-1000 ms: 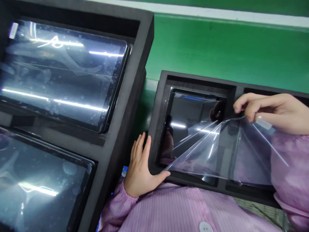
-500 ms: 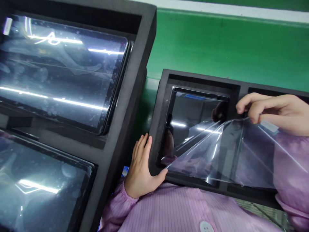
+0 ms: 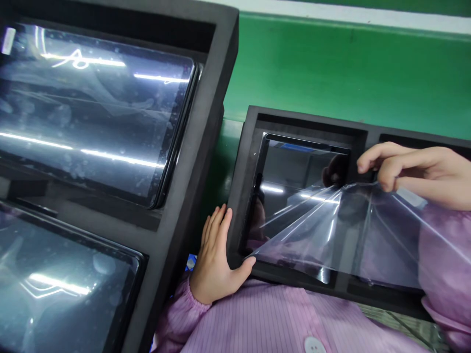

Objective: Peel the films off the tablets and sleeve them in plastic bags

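Observation:
My right hand (image 3: 419,171) pinches the edge of a clear protective film (image 3: 312,240). The film stretches, creased, from my fingers down to the lower left of a dark glossy screen panel (image 3: 287,171), with a pale tab near my fingertips. That panel lies in a compartment of a black foam tray (image 3: 239,162). At the tray's lower left corner rests my left hand (image 3: 221,264), fingers spread along its outer side and thumb by the panel's lower corner. How far the film still touches the glass I cannot tell.
A larger black foam tray (image 3: 187,162) stands at the left, nearer the camera. It holds an upper screen panel (image 3: 95,113) and a lower screen panel (image 3: 73,284), both under smudged, bubbled film. The green work surface (image 3: 331,73) runs behind, with a pale strip at its back.
Almost nothing differs. My right hand and the film it pinches have shifted very slightly left and down, and the film's creases have changed a little. My left hand stays in place.

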`<state>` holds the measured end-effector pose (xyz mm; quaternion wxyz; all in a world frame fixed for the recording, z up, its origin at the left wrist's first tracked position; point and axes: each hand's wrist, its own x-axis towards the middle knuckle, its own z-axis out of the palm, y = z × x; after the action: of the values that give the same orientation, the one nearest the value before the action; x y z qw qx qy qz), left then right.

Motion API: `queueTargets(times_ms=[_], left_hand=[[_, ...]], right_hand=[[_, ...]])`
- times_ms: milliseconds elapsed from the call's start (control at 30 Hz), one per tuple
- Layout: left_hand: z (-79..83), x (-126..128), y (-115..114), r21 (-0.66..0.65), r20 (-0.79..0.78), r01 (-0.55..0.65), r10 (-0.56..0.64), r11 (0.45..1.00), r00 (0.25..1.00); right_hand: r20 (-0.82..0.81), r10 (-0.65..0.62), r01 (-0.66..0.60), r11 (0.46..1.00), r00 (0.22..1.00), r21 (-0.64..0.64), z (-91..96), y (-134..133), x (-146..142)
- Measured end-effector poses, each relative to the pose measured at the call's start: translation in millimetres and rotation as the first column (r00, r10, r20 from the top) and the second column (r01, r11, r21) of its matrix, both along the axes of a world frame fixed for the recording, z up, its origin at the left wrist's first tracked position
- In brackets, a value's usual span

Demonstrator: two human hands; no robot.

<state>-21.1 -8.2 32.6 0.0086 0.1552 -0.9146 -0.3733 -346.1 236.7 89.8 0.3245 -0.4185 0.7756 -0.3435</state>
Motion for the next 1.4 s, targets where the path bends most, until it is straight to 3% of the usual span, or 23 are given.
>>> queueTargets(times_ms=[400,933,1033,1167,1300,1400], left_hand=[[-3.4,2.1,0.4,-0.02,-0.007,-0.003,0.003,1.0,1.0],[-0.5,1.8,-1.3,-0.135,0.056,0.055,-0.048,0.989,0.997],[9.6,-9.2,-1.8,-0.255,0.078,0.076,-0.058,0.964,0.995],[20.8,-42.1,-4.8,-0.314,-0.024,0.065,-0.077,0.947,0.997],[19.0,-68.8,-9.7,-0.318,-0.034,0.052,-0.066,0.947,0.997],[16.9,-72.3,-11.0,-0.322,-0.016,0.063,-0.072,0.945,0.997]], right_hand=[[-0.016,0.069,-0.069,0.998,0.998,-0.014,2.2,-7.0,10.0],[0.047,0.207,-0.21,0.975,0.977,0.078,0.1,-7.7,14.8],[0.045,0.207,-0.21,0.975,0.977,0.068,-0.1,-8.8,15.9],[0.036,0.189,-0.191,0.98,0.981,0.048,-0.2,-10.8,18.0],[0.046,0.178,-0.181,0.981,0.983,0.065,-3.5,-7.9,17.0],[0.057,0.175,-0.179,0.982,0.983,0.066,-6.6,-3.6,15.6]])
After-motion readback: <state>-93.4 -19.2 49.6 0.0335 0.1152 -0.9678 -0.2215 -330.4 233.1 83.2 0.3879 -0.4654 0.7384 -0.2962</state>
